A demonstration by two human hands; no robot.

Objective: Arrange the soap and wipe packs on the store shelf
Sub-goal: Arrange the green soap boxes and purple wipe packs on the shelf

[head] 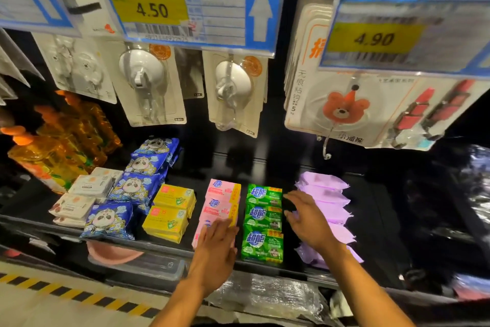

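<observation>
On the black shelf (217,167) lie rows of packs. A row of pink soap packs (221,200) runs front to back, and my left hand (216,241) rests flat on the nearest one with straight fingers. To its right sit three green soap packs (263,223). My right hand (307,220) hovers open between the green soap and a row of lilac wipe packs (327,203), fingers spread and pointing left. Yellow soap boxes (169,214), blue panda wipe packs (132,188) and white packs (82,196) lie further left.
Carded hooks (148,88) and price tags (185,5) hang above the shelf. Orange bottles in plastic (61,149) stand at the back left. Dark wrapped goods (472,194) fill the right. Below the shelf edge lie a clear lidded box (143,265) and wrapped stock (265,297).
</observation>
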